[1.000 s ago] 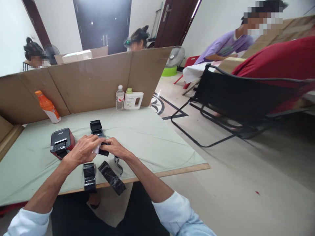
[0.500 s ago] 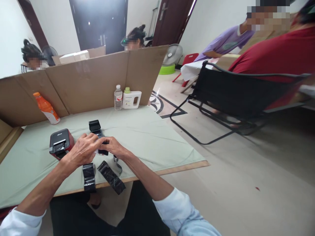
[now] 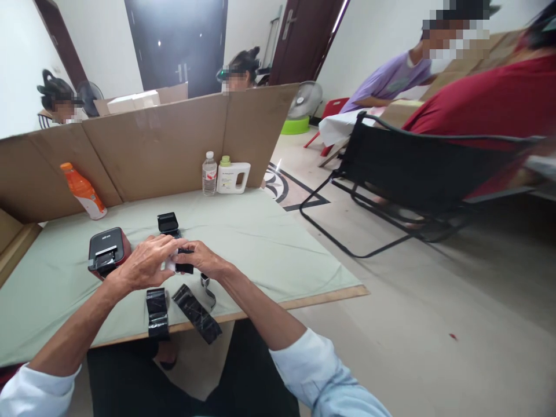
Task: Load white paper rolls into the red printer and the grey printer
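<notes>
A small black device (image 3: 184,262) sits pinched between both hands just above the table's near edge, its long axis running roughly left to right across the body. The left hand (image 3: 145,263) grips its left end, where a scrap of white shows between the fingers; the right hand (image 3: 204,260) clasps the right end, so neither is nearer. Two black strips (image 3: 174,310) lie just below the hands, a red box (image 3: 106,250) and an open black case (image 3: 168,223) beside them on the green cloth (image 3: 269,243). Cardboard screens (image 3: 165,139), bottles (image 3: 211,172) and seated co-workers fill the room beyond.
</notes>
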Demonstrator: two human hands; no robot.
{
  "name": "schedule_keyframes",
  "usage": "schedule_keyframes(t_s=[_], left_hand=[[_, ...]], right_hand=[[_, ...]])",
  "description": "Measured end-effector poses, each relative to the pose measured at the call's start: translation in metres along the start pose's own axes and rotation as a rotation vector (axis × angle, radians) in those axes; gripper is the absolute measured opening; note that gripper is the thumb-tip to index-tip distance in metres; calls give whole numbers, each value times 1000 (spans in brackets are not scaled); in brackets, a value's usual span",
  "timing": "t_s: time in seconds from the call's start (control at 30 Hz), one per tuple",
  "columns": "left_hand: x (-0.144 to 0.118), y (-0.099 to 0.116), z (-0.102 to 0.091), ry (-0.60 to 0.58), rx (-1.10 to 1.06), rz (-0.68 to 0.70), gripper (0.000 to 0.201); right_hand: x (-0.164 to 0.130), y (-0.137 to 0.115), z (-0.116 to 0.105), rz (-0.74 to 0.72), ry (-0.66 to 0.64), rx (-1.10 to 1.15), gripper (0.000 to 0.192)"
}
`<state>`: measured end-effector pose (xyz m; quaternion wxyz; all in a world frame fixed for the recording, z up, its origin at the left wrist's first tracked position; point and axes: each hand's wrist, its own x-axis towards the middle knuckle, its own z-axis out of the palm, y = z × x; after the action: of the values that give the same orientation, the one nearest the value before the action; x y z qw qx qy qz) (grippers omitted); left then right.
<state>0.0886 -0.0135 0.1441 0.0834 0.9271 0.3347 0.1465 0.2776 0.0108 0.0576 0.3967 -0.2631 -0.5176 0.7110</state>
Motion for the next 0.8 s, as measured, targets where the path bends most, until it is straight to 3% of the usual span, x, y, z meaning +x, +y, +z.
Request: schedule_keyframes(t_s=[0.23,0.47,0.63,0.8], left_hand=[[-9,-6,5,30,-376,-92,77],[-31,-21,53,199,-438,-276,58],[-38,-48,75,275,-534,-438,56],[-20,-88,80,296,-518,-490,39]], right_hand=[[-9,18,7,53,-29,209,52],[-8,36,7,39,147,110,50],[-3,48,2,58,169,-10,44],[11,55,0,106,288,-51,23]])
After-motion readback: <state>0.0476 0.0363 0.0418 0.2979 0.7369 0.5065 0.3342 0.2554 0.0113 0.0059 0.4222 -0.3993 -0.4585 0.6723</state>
